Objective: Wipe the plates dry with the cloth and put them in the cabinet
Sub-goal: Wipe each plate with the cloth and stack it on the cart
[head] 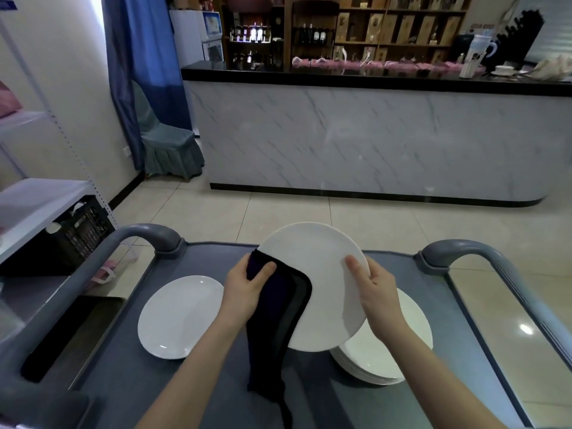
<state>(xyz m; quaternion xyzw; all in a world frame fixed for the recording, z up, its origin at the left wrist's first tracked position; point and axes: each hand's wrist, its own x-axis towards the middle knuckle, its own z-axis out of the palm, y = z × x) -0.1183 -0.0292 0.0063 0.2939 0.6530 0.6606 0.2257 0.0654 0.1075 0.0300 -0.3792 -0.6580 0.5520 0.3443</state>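
**A:** From the head view, where is the plate being dried?

**B:** The raised plate (322, 274) sits between the two hands, tilted up over the middle of the cart (130, 382). Its lower rim overlaps the stack of plates (387, 351) by the cart's right edge.

**A:** And the hands?

**B:** The left hand (244, 292) grips the dark cloth (278, 311) and pinches it over the plate's left rim. The right hand (376, 292) clamps the right rim, thumb on the face.

**A:** Which way would the wipe run?

**B:** I'd judge rightward across the face, since the cloth hand is at the left. (A round plate has no long axis; the cloth's tail hangs toward the near edge.) A single plate (179, 317) lies flat near the cart's left edge.
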